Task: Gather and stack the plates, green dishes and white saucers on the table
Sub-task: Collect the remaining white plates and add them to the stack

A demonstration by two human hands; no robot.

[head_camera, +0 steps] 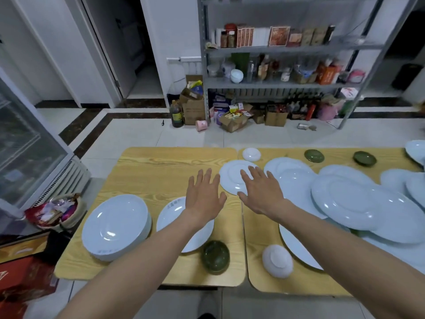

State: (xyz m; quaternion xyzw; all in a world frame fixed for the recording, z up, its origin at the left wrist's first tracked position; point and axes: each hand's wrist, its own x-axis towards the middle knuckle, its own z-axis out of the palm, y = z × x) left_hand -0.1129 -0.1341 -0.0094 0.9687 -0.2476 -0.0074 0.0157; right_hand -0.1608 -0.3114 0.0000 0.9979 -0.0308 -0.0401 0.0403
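Observation:
My left hand [203,194] hovers open, fingers spread, over the wooden table [161,166], just left of an upturned white plate [232,176]. My right hand [262,194] reaches open over that plate's near right edge. A stack of white plates [115,224] stands at the near left, with a single white plate [170,217] beside it under my left forearm. A green dish [215,256] sits near the front edge. An upturned white saucer [277,260] lies to its right. Several large white plates [358,203] overlap on the right.
At the far edge lie another white saucer [251,154] and two green dishes [314,155] [364,158]. A basket of packets [57,211] sits left of the table by a glass-door fridge [25,143]. Shelving [276,65] and boxes stand across the tiled floor.

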